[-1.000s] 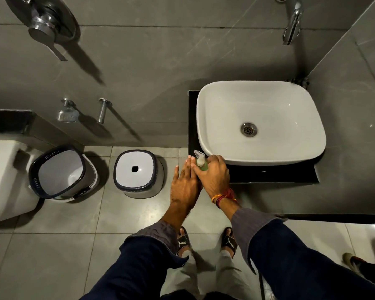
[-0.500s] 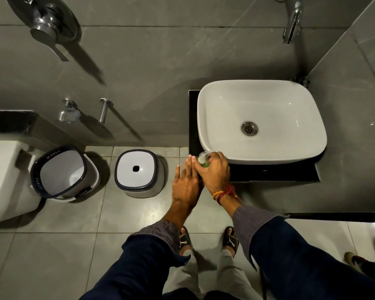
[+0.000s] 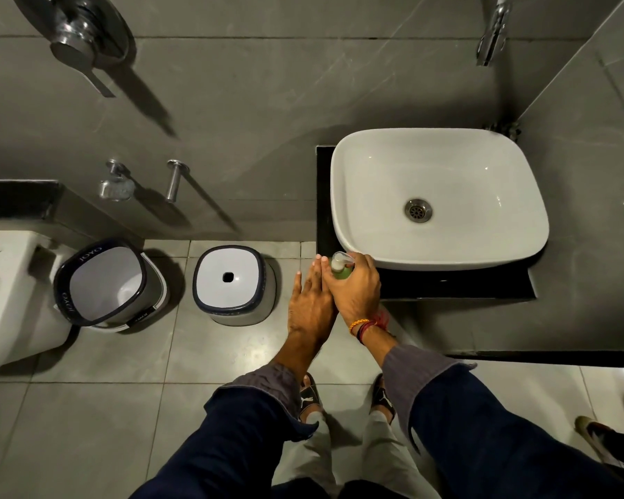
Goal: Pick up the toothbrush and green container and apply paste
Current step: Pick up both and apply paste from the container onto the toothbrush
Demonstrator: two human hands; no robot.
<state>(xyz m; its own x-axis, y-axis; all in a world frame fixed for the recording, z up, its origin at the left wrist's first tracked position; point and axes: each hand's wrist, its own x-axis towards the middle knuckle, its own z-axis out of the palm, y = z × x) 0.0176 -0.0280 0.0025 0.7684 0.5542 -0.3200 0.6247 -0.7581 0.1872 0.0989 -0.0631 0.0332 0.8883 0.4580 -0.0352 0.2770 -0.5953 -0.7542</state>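
A small green container [image 3: 342, 271] with a white pump top stands at the front left corner of the black counter [image 3: 458, 286], just in front of the white basin [image 3: 436, 199]. My right hand [image 3: 355, 288] is wrapped around the container, fingers over its pump. My left hand [image 3: 310, 300] lies flat beside it with fingers straight and together, touching the right hand, its palm hidden. No toothbrush is visible in the view.
A tap [image 3: 492, 30] juts from the wall above the basin. On the floor to the left stand a white stool [image 3: 233, 284] and a bucket [image 3: 105, 282], with a toilet [image 3: 8, 300] at the far left. Another person's shoe [image 3: 598, 432] shows at lower right.
The pump top was exposed, then covered by my right fingers half a second ago, and shows again now. Both hands stay in the same spot.
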